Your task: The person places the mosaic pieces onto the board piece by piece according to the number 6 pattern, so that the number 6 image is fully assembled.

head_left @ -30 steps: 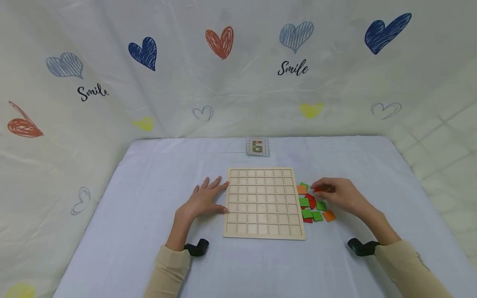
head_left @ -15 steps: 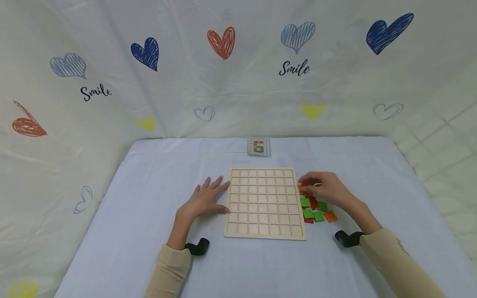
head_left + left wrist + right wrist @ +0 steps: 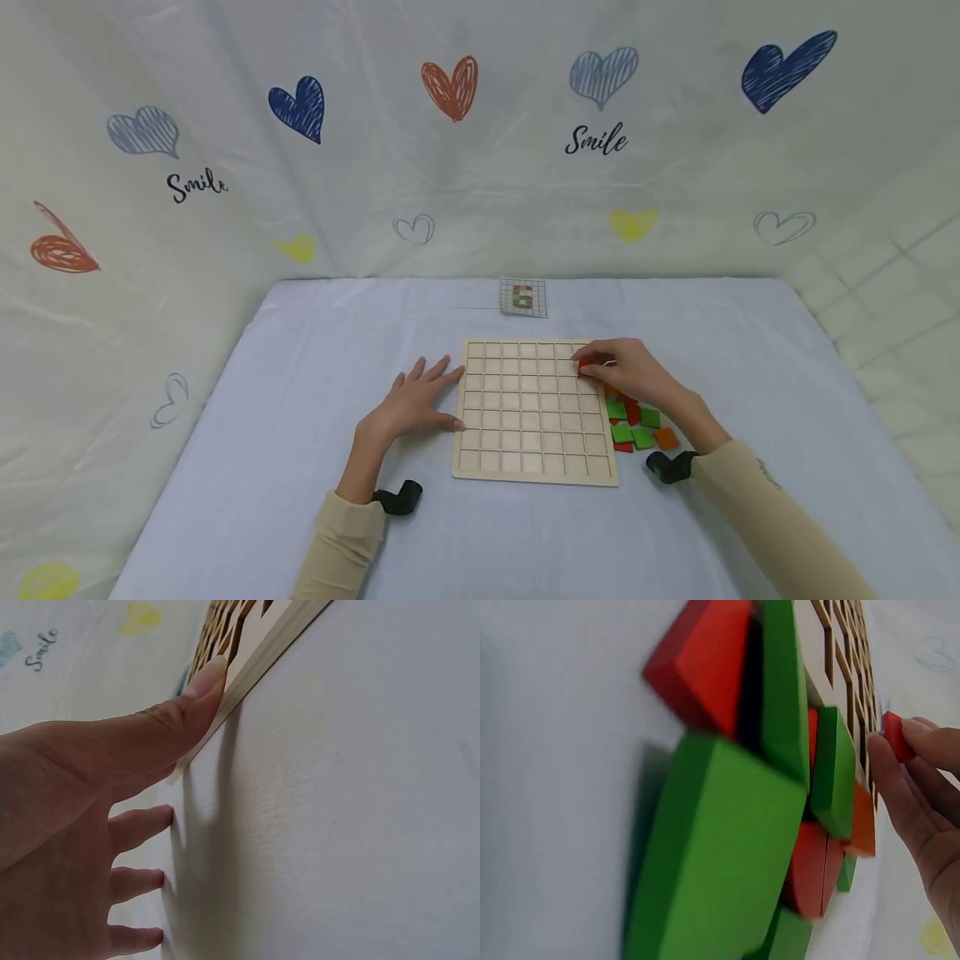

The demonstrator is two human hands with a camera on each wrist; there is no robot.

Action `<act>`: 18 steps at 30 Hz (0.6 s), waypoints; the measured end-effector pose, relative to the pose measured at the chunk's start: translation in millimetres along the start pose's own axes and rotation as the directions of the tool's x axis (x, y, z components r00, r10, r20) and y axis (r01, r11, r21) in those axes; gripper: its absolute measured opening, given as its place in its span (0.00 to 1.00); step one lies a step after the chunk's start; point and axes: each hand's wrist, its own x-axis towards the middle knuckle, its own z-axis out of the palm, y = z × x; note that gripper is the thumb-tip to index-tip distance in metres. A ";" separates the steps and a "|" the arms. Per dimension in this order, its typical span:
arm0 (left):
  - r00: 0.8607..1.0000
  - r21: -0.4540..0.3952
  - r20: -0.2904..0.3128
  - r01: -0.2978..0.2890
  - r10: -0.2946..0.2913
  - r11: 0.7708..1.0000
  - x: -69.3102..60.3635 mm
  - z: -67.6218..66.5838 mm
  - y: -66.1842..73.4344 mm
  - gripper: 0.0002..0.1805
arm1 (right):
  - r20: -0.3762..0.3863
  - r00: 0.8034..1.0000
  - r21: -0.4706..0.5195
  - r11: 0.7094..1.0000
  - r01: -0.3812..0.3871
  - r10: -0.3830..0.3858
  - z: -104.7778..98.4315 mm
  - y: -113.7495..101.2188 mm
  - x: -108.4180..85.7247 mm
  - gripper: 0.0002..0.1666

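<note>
A wooden grid board [image 3: 525,408] lies flat on the white table. My left hand [image 3: 412,406] is spread at its left side, with the thumb and index finger touching the edge; in the left wrist view the thumb of that hand [image 3: 112,757] rests on the board's rim [image 3: 262,656]. Over the board's upper right corner, my right hand [image 3: 630,371] pinches a red tile [image 3: 583,366]. The right wrist view shows the red tile [image 3: 897,736] between thumb and fingers of the right hand [image 3: 930,787], above the grid [image 3: 847,667].
Several green [image 3: 642,438], red [image 3: 632,410] and orange [image 3: 666,438] tiles lie loosely along the board's right side, some overlapping. A small card with a coloured grid pattern [image 3: 523,297] lies behind the board. A cloth printed with hearts [image 3: 450,167] hangs behind the table.
My right hand has moved left from above the loose tiles to the board's upper right corner, carrying the red tile. My left hand has stayed at the board's left edge.
</note>
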 end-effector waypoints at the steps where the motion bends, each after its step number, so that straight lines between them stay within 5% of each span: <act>1: 1.000 0.002 -0.001 -0.002 0.002 1.000 -0.1 0.1 -0.2 0.51 | 0.003 1.000 0.005 1.000 0.012 -0.012 1.2 -1.8 2.3 0.12; 18: 1.000 0.001 -0.015 -0.021 0.021 1.000 -1.7 -0.7 1.0 0.50 | 0.020 0.998 0.032 0.998 0.050 -0.051 18.9 -20.3 38.1 0.08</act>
